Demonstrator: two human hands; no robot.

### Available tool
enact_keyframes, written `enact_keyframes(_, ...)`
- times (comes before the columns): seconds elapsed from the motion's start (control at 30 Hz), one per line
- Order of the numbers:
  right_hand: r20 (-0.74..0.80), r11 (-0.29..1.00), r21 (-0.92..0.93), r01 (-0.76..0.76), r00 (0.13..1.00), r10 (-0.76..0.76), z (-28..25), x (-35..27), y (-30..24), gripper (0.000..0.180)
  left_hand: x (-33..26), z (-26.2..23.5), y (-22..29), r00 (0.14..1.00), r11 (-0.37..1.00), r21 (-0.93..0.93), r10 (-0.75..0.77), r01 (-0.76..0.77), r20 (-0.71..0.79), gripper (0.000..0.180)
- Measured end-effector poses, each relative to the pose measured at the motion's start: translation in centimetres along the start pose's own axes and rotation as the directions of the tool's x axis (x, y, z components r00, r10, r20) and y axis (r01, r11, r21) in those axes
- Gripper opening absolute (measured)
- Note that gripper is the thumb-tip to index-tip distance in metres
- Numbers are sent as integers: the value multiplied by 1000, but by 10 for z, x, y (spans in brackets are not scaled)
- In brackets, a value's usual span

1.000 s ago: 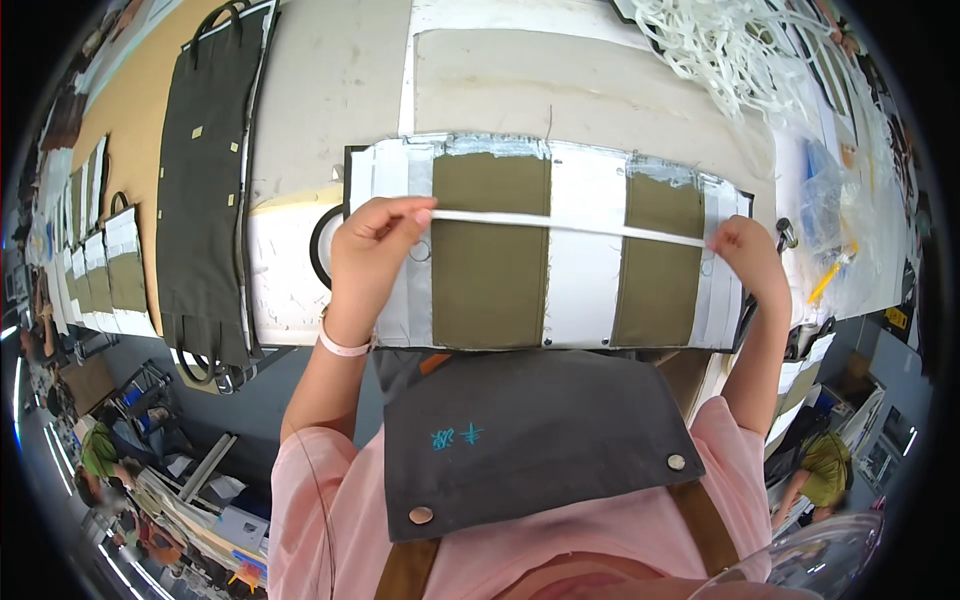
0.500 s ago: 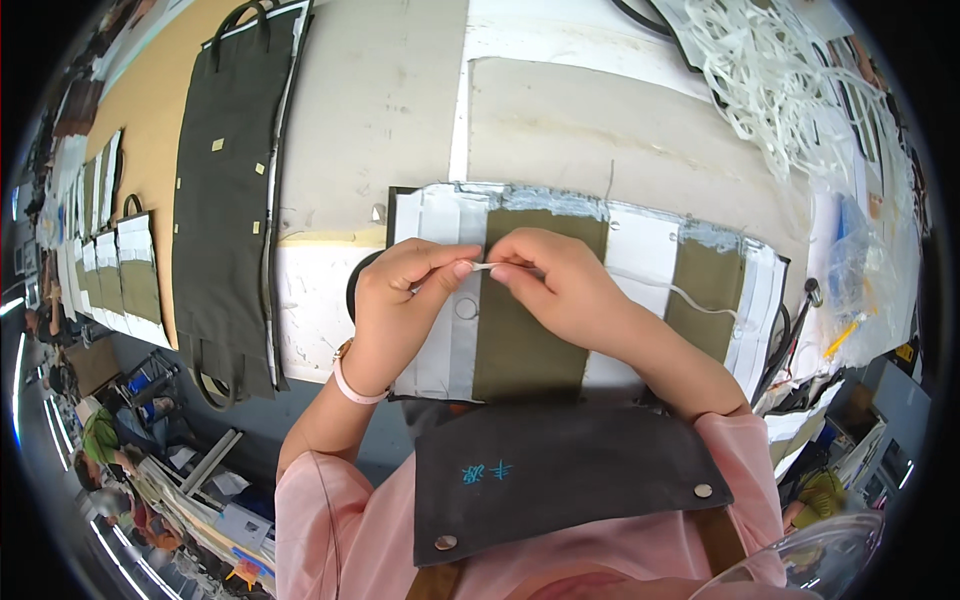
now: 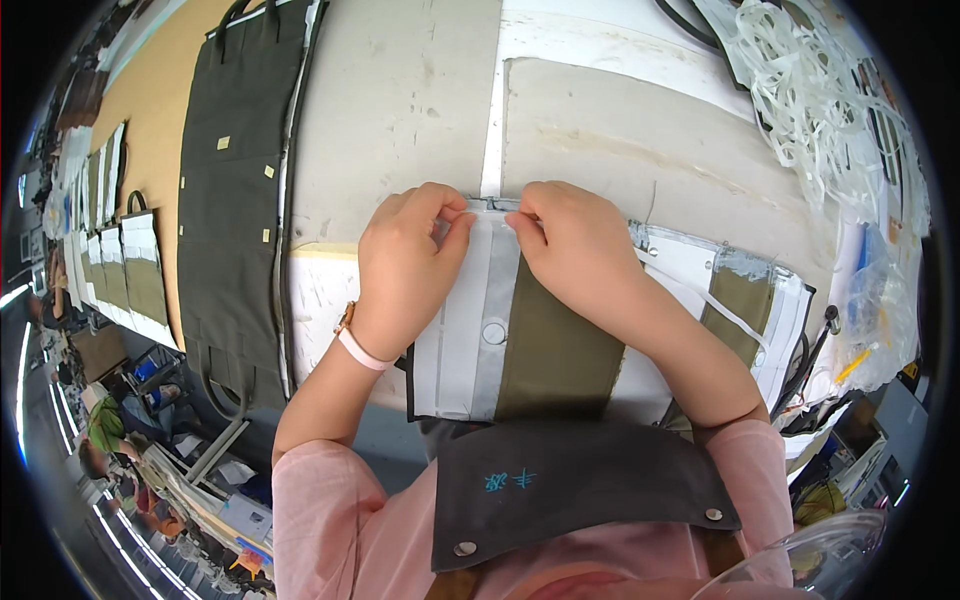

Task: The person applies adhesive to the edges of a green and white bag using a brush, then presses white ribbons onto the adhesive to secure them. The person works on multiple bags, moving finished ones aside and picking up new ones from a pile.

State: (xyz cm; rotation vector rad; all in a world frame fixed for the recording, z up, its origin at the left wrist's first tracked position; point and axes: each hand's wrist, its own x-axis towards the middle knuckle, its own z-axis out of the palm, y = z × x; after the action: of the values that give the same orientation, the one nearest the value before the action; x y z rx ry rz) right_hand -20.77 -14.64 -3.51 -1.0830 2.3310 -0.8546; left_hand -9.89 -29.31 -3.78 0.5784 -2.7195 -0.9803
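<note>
Grey table [image 3: 400, 120], green-and-white panel [image 3: 565, 340] on the near side.
I see the left hand [image 3: 412, 238] and right hand [image 3: 572, 240] pinching the white strip [image 3: 716, 302] at the panel's far edge; it runs left to right, loose tail nearer the right hand.

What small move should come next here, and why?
The right hand should probably press the white strip rightward along the far edge of the panel: it and the left hand pinch near that edge's left end, while loose strip trails rightward.

olive panel [image 3: 565, 345]: matt cloth | white strip [image 3: 722, 311]: smooth | 2 apron studs [image 3: 714, 515]: glossy metal
</note>
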Motion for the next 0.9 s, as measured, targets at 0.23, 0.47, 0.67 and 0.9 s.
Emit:
enact_keyframes(0.23, -31, 994, -111, 21, 999, -24, 9, 5, -1, 12, 5, 4, -1, 1000, 996, 84, 14, -14, 0, 14)
enact_keyframes(0.47, -23, 989, -144, 46, 999, -50, 10, 6, -1, 9, 5, 3, 2, 1000, 995, 104, -4, 2, 22, 15)
enact_keyframes(0.67, -25, 982, -185, 43, 999, -48, 12, 6, -1, 8, 6, 5, 1, 1000, 990, 137, 28, -29, 9, 16)
enact_keyframes(0.9, 2, 979, -198, 52, 999, -52, 11, 7, 0, 9, -10, -2, 5, 988, 961, 242, 149, -133, -46, 23)
